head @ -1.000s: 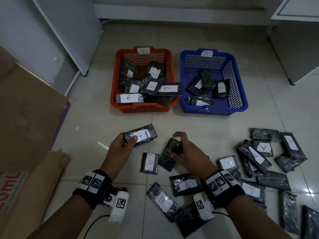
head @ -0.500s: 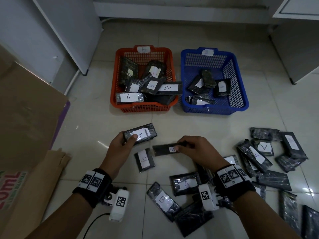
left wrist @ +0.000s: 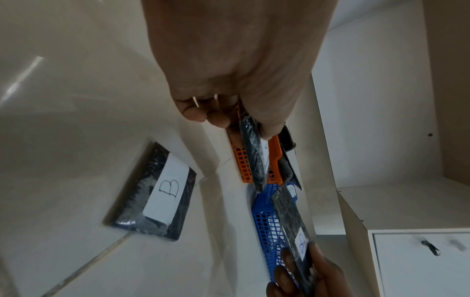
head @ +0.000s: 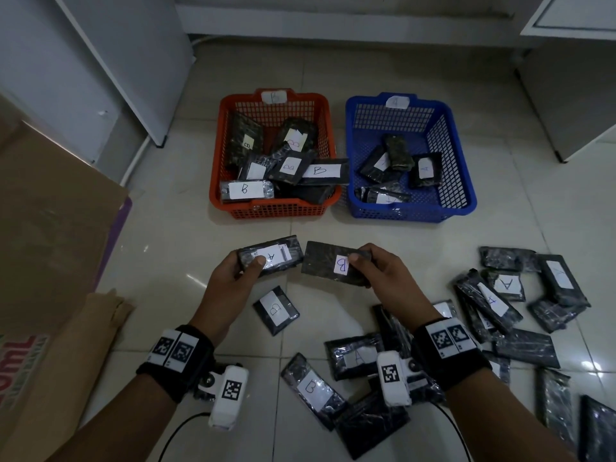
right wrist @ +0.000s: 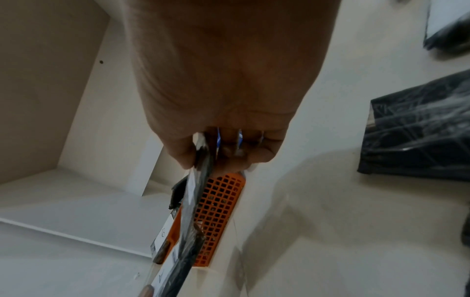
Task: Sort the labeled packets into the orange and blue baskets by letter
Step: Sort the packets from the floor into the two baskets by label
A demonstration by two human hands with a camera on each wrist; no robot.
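Note:
My left hand point(head: 245, 270) grips a dark packet labelled A point(head: 271, 256), thumb over its white label. My right hand point(head: 360, 265) pinches a dark packet labelled B point(head: 333, 264) by its right end, label facing up. Both packets hang side by side above the floor, in front of the baskets. The orange basket point(head: 276, 210), tagged B, holds several B packets at the back left. The blue basket point(head: 465, 181), tagged A, holds a few A packets beside it. In the left wrist view the A packet point(left wrist: 253, 152) runs edge-on past my fingers; the B packet point(right wrist: 201, 180) shows edge-on in the right wrist view.
One B packet point(head: 276, 310) lies on the tiled floor between my hands. Several labelled packets point(head: 493, 300) are scattered to the right and near my right wrist. Flattened cardboard point(head: 50, 235) lies at the left. White cabinets point(head: 573, 61) stand behind the baskets.
My right hand lifted the packet off the floor pile and turned it over, so its B label now faces up beside the A packet. The left hand stayed put.

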